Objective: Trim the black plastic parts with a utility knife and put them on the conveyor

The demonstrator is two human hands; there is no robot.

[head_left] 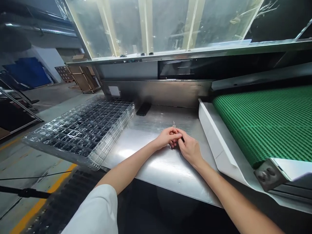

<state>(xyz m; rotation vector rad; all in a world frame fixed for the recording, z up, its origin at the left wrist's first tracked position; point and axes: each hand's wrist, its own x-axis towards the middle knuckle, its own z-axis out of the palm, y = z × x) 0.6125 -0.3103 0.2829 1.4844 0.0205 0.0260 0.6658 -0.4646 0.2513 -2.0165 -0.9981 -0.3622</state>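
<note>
My left hand (168,137) and my right hand (189,147) meet above the middle of the metal tabletop (161,169), fingertips touching. Both are closed, thumbs and fingers pinched together. A small metal piece with two thin prongs (174,124) sticks up from behind the left fingers; its lower part is hidden. Something dark and small shows at the right fingertips, too little of it visible to name.
To the left lies a stack of clear plastic trays (107,146) with dark round parts in its pockets. A black phone (143,109) rests at the back. On the right, a white guard (216,139) borders a green conveyor belt (268,120). Clear panels (168,26) hang above.
</note>
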